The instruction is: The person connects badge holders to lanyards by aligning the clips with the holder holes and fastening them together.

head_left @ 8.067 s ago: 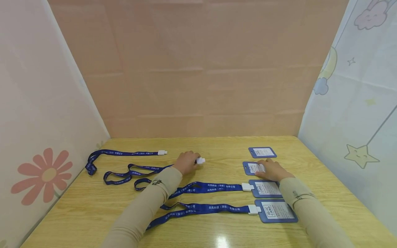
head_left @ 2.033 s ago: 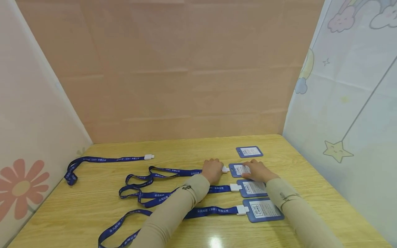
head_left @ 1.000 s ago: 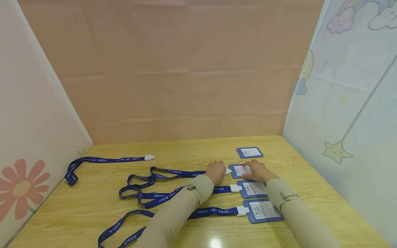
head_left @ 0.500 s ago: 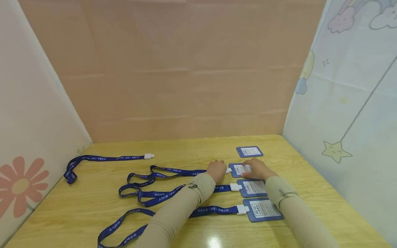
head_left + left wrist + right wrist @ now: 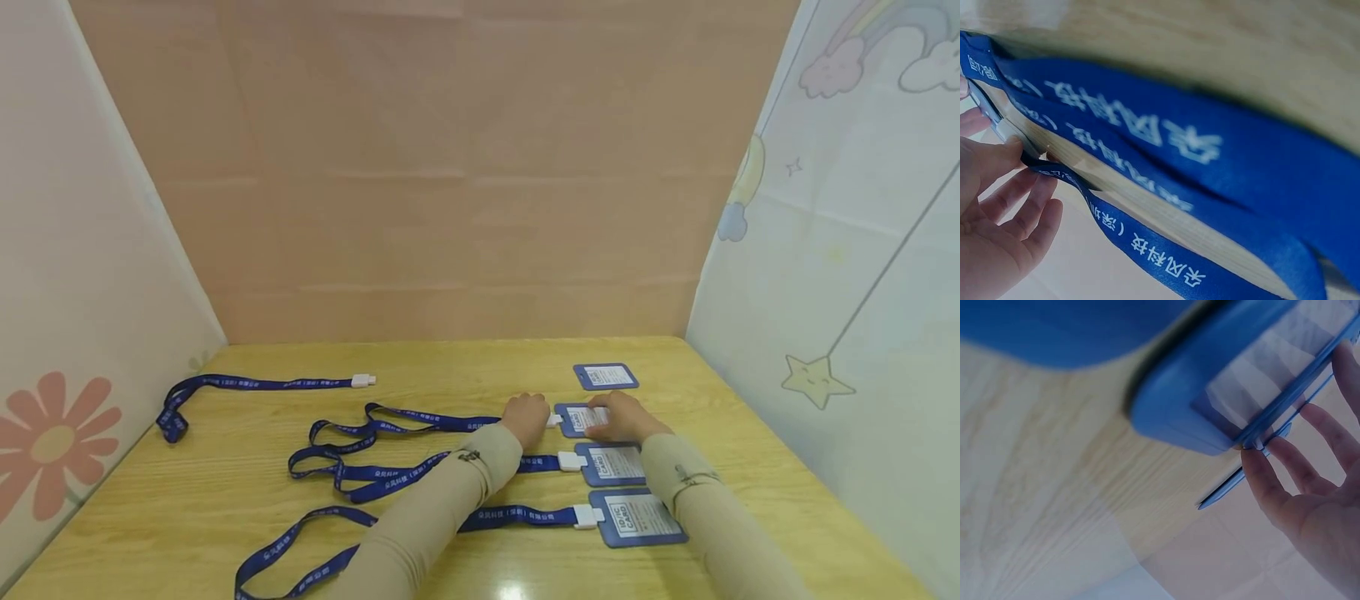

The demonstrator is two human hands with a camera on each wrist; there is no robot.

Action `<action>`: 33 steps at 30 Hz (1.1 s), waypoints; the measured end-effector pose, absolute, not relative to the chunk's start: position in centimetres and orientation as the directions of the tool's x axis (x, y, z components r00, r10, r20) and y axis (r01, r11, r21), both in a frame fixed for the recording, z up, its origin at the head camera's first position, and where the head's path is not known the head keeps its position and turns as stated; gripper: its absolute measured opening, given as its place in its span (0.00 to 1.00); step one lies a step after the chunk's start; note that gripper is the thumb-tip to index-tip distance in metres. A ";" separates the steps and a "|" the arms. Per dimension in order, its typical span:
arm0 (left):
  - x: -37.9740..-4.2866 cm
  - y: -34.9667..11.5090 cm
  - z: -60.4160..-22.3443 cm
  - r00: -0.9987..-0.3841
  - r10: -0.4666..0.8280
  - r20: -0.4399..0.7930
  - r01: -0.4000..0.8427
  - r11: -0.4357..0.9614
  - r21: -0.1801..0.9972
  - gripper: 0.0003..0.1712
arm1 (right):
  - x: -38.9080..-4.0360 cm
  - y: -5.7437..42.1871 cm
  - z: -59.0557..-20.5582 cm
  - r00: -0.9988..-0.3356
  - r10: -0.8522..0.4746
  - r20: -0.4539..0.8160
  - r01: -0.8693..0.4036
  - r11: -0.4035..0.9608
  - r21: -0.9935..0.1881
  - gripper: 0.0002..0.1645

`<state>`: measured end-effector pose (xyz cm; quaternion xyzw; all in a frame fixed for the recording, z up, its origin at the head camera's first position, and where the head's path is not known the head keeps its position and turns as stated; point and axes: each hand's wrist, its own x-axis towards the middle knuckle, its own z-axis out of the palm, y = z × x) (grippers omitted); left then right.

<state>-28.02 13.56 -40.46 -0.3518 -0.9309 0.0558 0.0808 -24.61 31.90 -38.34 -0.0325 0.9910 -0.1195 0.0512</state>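
Observation:
My left hand (image 5: 527,419) pinches the white clip (image 5: 554,420) of a dark blue printed lanyard (image 5: 442,422), between thumb and fingers in the left wrist view. The clip's tip meets the slotted end of a blue ID card holder (image 5: 570,421); whether it is hooked in, I cannot tell. My right hand (image 5: 626,417) grips that holder by its long edges, thumb on the near side and fingers on the far side. The right hand (image 5: 1316,506) covers the holder's right end in the head view.
Nearer me lie two card holders (image 5: 617,463) (image 5: 643,517) joined to lanyard clips (image 5: 572,461) (image 5: 588,516). A loose holder (image 5: 606,377) sits farther back. At far left, another lanyard (image 5: 277,383) ends in a white clip (image 5: 363,380). Walls surround the wooden table (image 5: 450,367).
Since the oldest frame, my left hand has carried the lanyard's clip rightward to the holder in my right hand. Over the last second both hands stay nearly still while the head view tilts slightly.

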 end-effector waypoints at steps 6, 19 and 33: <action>-27.7 13.5 -40.8 -0.747 0.655 0.111 0.641 0.754 -0.143 0.09 | -24.3 31.6 -38.8 -0.990 -0.014 -0.138 0.023 0.965 -0.260 0.30; -27.6 13.6 -41.2 -0.762 0.645 0.057 0.637 0.762 -0.114 0.09 | -24.0 31.4 -39.1 -0.991 -0.007 -0.131 0.029 0.963 -0.269 0.30; -28.2 13.7 -40.9 -0.746 0.651 0.139 0.639 0.759 -0.125 0.08 | -24.7 31.4 -38.1 -0.993 -0.075 -0.095 -0.044 0.957 -0.288 0.29</action>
